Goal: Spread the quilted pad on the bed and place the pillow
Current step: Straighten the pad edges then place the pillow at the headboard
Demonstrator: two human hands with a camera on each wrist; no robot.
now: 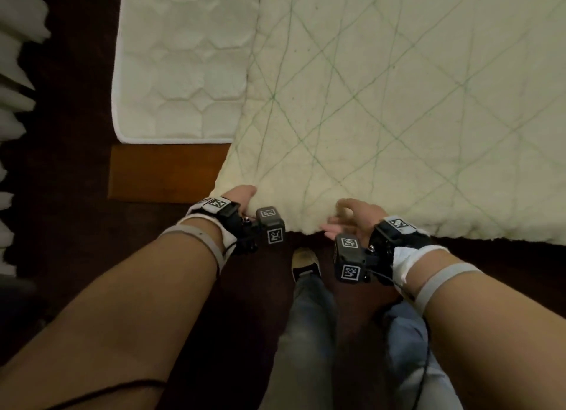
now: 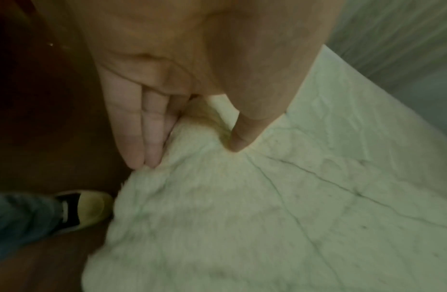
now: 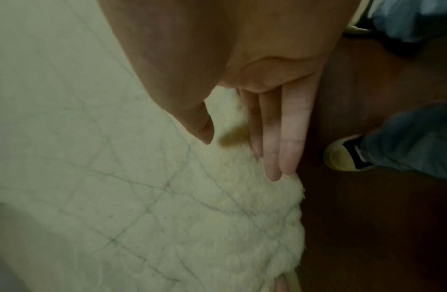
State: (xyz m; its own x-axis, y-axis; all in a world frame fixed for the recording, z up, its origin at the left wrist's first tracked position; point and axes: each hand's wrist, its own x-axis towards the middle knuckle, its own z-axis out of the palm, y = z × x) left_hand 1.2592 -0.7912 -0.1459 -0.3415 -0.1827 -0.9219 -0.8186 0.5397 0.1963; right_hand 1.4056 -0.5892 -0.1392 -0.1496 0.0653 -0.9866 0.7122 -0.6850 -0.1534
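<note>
At the far left, pale slats [image 1: 15,72] stand over the dark floor [image 1: 70,256]. Next comes the bare mattress [image 1: 183,63] with its rounded quilting, a brown wooden corner [image 1: 165,173] of the bed showing below it. The quilted pad [image 1: 398,118], cream with green diamond stitching, covers the rest of the bed and overhangs the near edge. Your left hand [image 1: 242,196] pinches the pad's near-left corner, thumb [image 2: 242,138] on top, fingers [image 2: 140,138] underneath. Your shoe [image 1: 304,261] stands on the floor between your 2 wrists. Your right hand [image 1: 349,218] sits at the pad's near edge, fingers [image 3: 290,138] straight along it, thumb lifted clear, gripping nothing.
</note>
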